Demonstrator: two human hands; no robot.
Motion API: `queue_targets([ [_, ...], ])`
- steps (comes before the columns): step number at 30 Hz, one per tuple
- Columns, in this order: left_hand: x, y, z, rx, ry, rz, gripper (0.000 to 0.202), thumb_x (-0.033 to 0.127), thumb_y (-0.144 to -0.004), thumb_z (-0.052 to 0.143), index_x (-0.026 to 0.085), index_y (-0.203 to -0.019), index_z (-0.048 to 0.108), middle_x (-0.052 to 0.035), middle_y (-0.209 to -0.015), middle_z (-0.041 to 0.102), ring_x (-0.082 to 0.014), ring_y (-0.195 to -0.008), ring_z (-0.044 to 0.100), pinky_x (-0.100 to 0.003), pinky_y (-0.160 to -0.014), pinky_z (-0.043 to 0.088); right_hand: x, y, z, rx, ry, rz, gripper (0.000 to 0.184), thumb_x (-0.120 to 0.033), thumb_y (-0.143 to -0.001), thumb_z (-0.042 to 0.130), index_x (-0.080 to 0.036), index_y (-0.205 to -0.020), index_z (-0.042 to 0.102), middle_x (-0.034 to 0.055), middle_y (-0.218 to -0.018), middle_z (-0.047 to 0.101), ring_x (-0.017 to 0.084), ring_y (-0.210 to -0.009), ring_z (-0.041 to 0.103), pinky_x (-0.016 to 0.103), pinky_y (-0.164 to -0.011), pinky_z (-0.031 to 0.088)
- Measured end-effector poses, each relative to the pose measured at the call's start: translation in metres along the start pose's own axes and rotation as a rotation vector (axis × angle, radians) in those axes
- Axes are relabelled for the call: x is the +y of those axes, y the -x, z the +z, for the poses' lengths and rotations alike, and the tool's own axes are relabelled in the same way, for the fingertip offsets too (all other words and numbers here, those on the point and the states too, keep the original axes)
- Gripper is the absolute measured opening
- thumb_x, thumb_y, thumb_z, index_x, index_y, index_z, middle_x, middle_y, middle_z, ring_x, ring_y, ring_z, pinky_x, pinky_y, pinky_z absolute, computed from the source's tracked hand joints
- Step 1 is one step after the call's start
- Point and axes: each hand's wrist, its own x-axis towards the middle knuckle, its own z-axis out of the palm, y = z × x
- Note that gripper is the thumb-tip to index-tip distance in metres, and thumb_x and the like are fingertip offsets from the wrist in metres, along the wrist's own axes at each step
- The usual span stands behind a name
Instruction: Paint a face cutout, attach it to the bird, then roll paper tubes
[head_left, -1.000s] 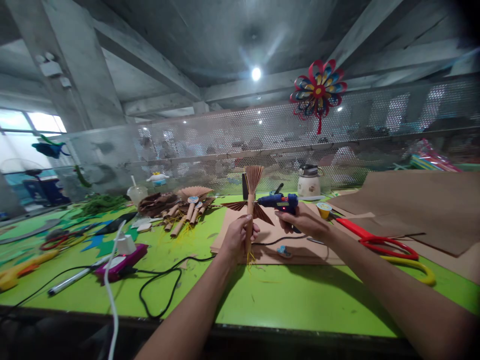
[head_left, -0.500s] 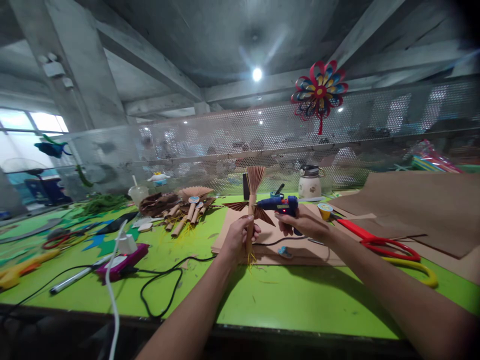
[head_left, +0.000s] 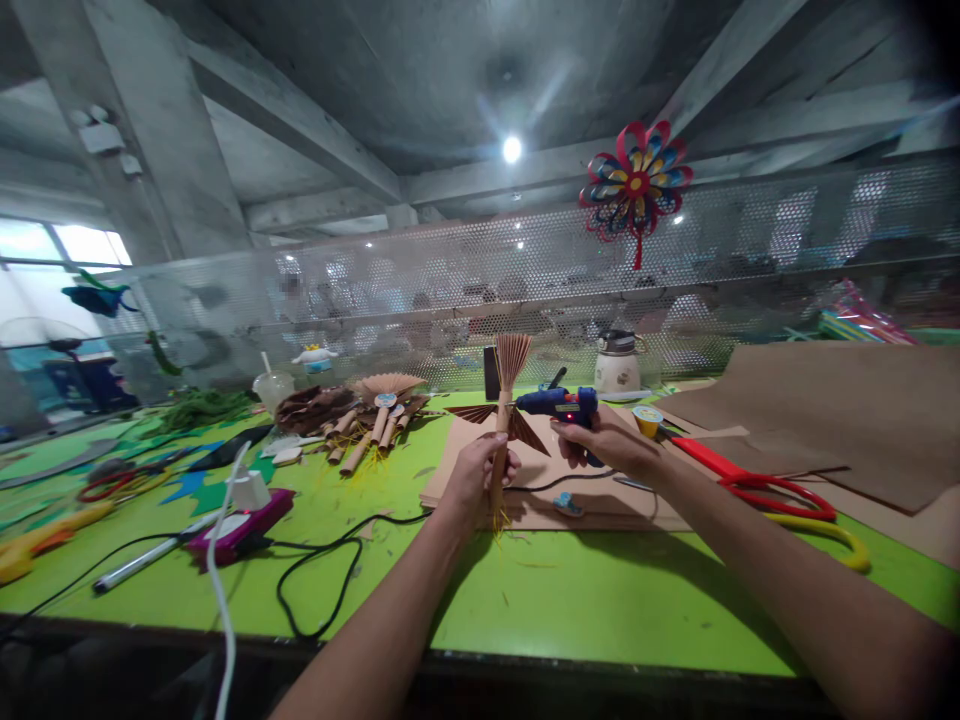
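My left hand is closed round the lower part of a brown paper tube figure, held upright. Pleated paper fans out at its top and on both sides, and yellow strands hang from its bottom end. In my right hand is a blue hot glue gun, a small red light glowing on its body. Its nozzle points left, at or very close to the tube; I cannot tell whether they touch. Below lies a stack of brown cardboard sheets with a small blue paper piece on it.
Several similar paper tube figures lie to the left. A purple power strip with cords sits at front left. Red-handled scissors and large brown sheets are at right. A white jug stands behind, before a perforated metal screen.
Both hands, the paper figure and the glue gun keep nearly the same positions. The whole view has shifted very slightly.
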Motion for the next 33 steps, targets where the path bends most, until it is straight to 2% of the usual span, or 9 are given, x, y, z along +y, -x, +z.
queue_targets([
  [5, -0.0003, -0.0008, -0.0007, 0.000, 0.018, 0.001, 0.025, 0.039, -0.073, 0.064, 0.016, -0.076, 0.056, -0.0036, -0.062, 0.061, -0.0094, -0.047, 0.049, -0.019, -0.044, 0.034, -0.0067, 0.0032, 0.0021, -0.031, -0.008, 0.060, 0.035, -0.044, -0.083, 0.060, -0.015, -0.066, 0.057, 0.0017, -0.055, 0.057, 0.011, -0.050, 0.052, 0.025, -0.051, 0.042],
  [12, -0.0024, -0.0011, 0.0000, -0.009, 0.016, -0.001, 0.024, 0.039, -0.074, 0.063, 0.016, -0.074, 0.055, -0.0030, -0.062, 0.061, -0.0096, -0.048, 0.049, -0.019, -0.044, 0.035, 0.0014, -0.0012, -0.0013, 0.022, -0.017, -0.021, 0.039, -0.044, -0.085, 0.056, -0.015, -0.060, 0.056, 0.0013, -0.054, 0.056, 0.010, -0.047, 0.051, 0.024, -0.049, 0.040],
  [18, -0.0023, -0.0021, -0.0006, 0.000, 0.012, 0.004, 0.023, 0.038, -0.074, 0.062, 0.016, -0.075, 0.056, -0.0032, -0.062, 0.061, -0.0091, -0.047, 0.048, -0.018, -0.042, 0.033, -0.0010, 0.0013, -0.0036, -0.098, 0.002, 0.070, 0.039, -0.045, -0.085, 0.058, -0.013, -0.061, 0.058, 0.0029, -0.054, 0.058, 0.010, -0.049, 0.051, 0.023, -0.049, 0.039],
  [21, -0.0007, -0.0008, 0.0007, 0.002, 0.000, 0.002, 0.024, 0.039, -0.073, 0.062, 0.016, -0.074, 0.055, -0.0029, -0.061, 0.061, -0.0087, -0.045, 0.046, -0.019, -0.040, 0.030, -0.0006, 0.0015, -0.0033, -0.066, -0.003, 0.061, 0.038, -0.045, -0.084, 0.059, -0.014, -0.063, 0.057, 0.0021, -0.054, 0.058, 0.010, -0.049, 0.051, 0.023, -0.049, 0.039],
  [26, 0.0003, 0.0014, 0.0034, -0.002, -0.015, -0.005, 0.025, 0.040, -0.073, 0.062, 0.016, -0.071, 0.055, -0.0037, -0.062, 0.061, -0.0090, -0.047, 0.048, -0.019, -0.042, 0.032, 0.0016, 0.0004, -0.0003, -0.024, -0.048, 0.037, 0.035, -0.046, -0.084, 0.058, -0.016, -0.067, 0.055, 0.0004, -0.054, 0.055, 0.011, -0.049, 0.051, 0.024, -0.050, 0.040],
  [33, 0.0012, 0.0042, 0.0053, -0.001, -0.009, -0.042, 0.026, 0.040, -0.072, 0.064, 0.017, -0.078, 0.055, -0.0023, -0.063, 0.061, -0.0090, -0.047, 0.047, -0.019, -0.042, 0.031, 0.0001, -0.0005, 0.0002, 0.001, -0.025, 0.049, 0.038, -0.047, -0.084, 0.058, -0.016, -0.062, 0.054, 0.0005, -0.052, 0.054, 0.011, -0.048, 0.050, 0.024, -0.049, 0.038],
])
